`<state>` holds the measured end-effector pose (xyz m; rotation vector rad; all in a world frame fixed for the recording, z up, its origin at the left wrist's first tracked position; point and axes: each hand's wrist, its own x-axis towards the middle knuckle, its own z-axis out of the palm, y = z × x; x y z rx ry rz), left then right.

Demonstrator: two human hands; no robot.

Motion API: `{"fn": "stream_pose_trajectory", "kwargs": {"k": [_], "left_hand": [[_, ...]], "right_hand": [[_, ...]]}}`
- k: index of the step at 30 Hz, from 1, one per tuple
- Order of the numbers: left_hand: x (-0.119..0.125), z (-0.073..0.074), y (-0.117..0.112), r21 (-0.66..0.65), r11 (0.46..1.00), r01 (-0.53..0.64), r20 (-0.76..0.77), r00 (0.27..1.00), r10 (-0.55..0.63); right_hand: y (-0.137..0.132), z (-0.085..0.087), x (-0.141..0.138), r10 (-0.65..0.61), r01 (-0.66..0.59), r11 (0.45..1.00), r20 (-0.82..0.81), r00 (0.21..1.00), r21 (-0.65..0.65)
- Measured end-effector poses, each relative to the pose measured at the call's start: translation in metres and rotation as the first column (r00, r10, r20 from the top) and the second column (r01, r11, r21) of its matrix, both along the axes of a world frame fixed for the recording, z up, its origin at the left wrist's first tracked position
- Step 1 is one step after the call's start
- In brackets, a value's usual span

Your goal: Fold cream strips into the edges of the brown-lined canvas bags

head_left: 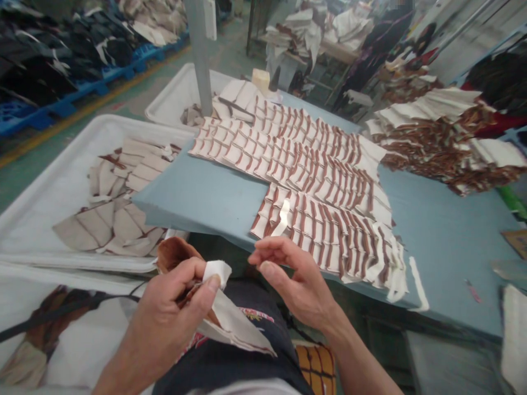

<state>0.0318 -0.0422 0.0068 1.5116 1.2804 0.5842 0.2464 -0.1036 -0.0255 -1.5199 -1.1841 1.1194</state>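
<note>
My left hand [164, 315] is closed on a piece of brown and off-white layered material, leather or fabric. Its brown side [177, 253] curls up behind my fingers, and its pale panel [242, 325] hangs over my lap. Under my left thumb is a small white folded bit [218, 271]; I cannot tell whether it belongs to the piece. My right hand [294, 277] hovers at the table's near edge, fingers slightly bent and thumb apart, with nothing visible in it. Just beyond lie overlapping rows of off-white, brown-edged pieces [304, 227], with a cream strip [283, 216] on top.
More rows of pieces [263, 148] cover the blue table [193, 192]. White bins [45, 181] with loose pieces stand at left. Stacked pieces [436, 131] sit at the right back. A grey post [200, 60] rises by the table's far left corner. A person [379, 49] is beyond.
</note>
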Motion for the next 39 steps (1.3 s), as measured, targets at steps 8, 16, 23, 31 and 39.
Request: {"fn": "stream_pose_trajectory", "kwargs": {"k": [8, 16, 23, 31, 39], "left_hand": [[-0.013, -0.016, 0.017, 0.079, 0.967, 0.244, 0.002, 0.97, -0.245], [-0.017, -0.039, 0.018, 0.129, 0.982, 0.14, 0.075, 0.986, -0.151], [-0.01, -0.051, 0.015, 0.055, 0.997, -0.045, 0.126, 0.991, 0.037], [0.02, -0.056, 0.023, -0.089, 0.983, -0.159, 0.161, 0.972, 0.171], [-0.002, -0.059, 0.033, -0.031, 0.99, 0.138, 0.087, 0.987, -0.135]], "right_hand": [[0.046, -0.006, -0.024, 0.277, -0.255, 0.948, -0.097, 0.956, 0.19], [0.034, -0.018, -0.036, 0.145, -0.143, 0.989, -0.311, 0.939, 0.03], [0.003, -0.034, -0.051, -0.065, 0.086, 0.994, -0.269, 0.961, 0.067], [-0.006, -0.055, -0.071, -0.274, 0.093, 0.885, 0.349, 0.896, 0.456], [0.01, -0.065, -0.049, -0.151, 0.005, 0.965, 0.538, 0.83, 0.262]]}}
